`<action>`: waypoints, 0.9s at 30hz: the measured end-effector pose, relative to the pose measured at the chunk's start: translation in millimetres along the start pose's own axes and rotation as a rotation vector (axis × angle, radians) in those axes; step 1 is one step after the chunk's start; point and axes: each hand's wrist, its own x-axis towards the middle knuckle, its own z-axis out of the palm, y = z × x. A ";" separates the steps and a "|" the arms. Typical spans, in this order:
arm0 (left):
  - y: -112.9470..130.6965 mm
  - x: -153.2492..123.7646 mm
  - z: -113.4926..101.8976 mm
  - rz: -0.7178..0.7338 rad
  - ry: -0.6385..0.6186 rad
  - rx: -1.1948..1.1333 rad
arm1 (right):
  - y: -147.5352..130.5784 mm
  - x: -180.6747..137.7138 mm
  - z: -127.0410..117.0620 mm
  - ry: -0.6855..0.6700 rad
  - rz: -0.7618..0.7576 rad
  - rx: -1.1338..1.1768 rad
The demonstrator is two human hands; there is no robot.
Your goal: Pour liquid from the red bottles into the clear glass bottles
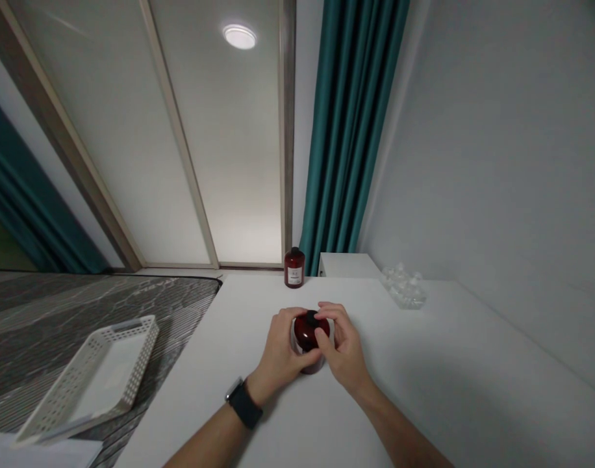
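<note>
A dark red-brown bottle (pixel 306 333) with a black cap (pixel 312 316) stands on the white table in front of me. My left hand (pixel 288 344) is wrapped round the bottle's side, with the thumb across its near face. The fingers of my right hand (pixel 342 348) are bent over the top, pinching at the black cap, with the thumb against the bottle's shoulder. Most of the label is hidden by my hands. Farther back, a second brown bottle (pixel 294 268) with a white label and black cap stands upright near the table's far edge.
Clear plastic or glass pieces (pixel 405 286) sit in a cluster at the back right of the white table (pixel 424 390). A white perforated basket (pixel 139 357) lies left of the table, over the grey patterned bedding. Behind the table are a white cabinet (pixel 349 263) and a teal curtain (pixel 356 130).
</note>
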 end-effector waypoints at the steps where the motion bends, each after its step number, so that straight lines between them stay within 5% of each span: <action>1: -0.3 0.4 -1.1 0.018 -0.001 0.013 | 1.0 0.7 -0.7 -0.010 -0.023 -0.022; 9: 2.1 4.7 -16.2 0.210 -0.109 -0.056 | 3.4 11.2 -9.4 0.034 -0.085 -0.058; 27: 6.5 4.3 -9.9 0.028 -0.218 -0.263 | 3.6 15.0 -12.4 -0.021 0.028 0.125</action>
